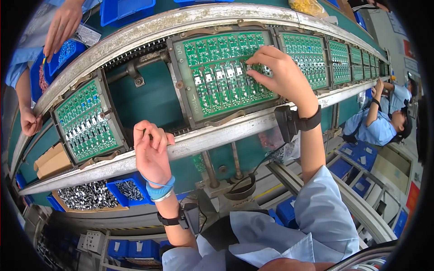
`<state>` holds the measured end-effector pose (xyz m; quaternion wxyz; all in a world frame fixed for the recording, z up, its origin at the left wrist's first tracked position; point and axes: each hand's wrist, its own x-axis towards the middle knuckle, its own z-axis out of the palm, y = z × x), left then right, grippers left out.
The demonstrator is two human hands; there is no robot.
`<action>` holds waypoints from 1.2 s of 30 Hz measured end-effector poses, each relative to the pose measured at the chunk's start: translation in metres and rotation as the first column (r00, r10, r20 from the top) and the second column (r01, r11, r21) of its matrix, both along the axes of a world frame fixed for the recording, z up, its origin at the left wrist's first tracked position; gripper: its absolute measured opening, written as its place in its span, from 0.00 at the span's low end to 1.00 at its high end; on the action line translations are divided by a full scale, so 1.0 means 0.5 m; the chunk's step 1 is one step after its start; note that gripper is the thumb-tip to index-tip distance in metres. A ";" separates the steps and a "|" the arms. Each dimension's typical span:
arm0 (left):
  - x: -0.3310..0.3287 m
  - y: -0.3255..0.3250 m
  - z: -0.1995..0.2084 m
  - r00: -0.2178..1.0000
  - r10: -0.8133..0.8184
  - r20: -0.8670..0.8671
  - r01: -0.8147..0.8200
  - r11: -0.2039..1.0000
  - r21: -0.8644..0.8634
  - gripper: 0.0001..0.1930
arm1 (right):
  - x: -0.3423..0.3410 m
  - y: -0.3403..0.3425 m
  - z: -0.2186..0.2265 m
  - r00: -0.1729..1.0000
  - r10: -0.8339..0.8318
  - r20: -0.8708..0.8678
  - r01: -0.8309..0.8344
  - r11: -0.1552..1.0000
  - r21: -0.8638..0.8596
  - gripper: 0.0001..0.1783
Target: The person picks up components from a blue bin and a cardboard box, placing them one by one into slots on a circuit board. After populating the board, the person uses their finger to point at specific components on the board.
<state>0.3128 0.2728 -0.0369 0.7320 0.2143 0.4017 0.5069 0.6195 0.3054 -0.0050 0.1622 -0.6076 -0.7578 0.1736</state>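
Observation:
My right hand (pixel 281 74) reaches over a green circuit board panel (pixel 217 90) set in a dark frame on the conveyor. Its thumb and forefinger come together at the panel's right part, and whatever is between the tips is too small to make out. White and silver parts line the panel's middle rows. My left hand (pixel 151 156), palm up and fingers loosely curled apart, is at the near metal rail (pixel 203 142) with nothing visible in it. To its left sits another framed circuit board panel (pixel 88 122) carrying blue and white parts.
More framed panels (pixel 303 58) run along the conveyor to the right. Below the near rail are a tray of metal parts (pixel 88 195) and a blue bin (pixel 129 190). A co-worker's hands (pixel 63 27) work at the far left; other people (pixel 375 119) sit at the right.

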 end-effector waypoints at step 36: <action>0.019 -0.110 0.095 0.941 -0.224 0.254 0.279 0.938 -0.207 0.26 | -0.273 -0.137 0.063 0.855 0.228 -0.465 -0.221 0.973 0.070 0.11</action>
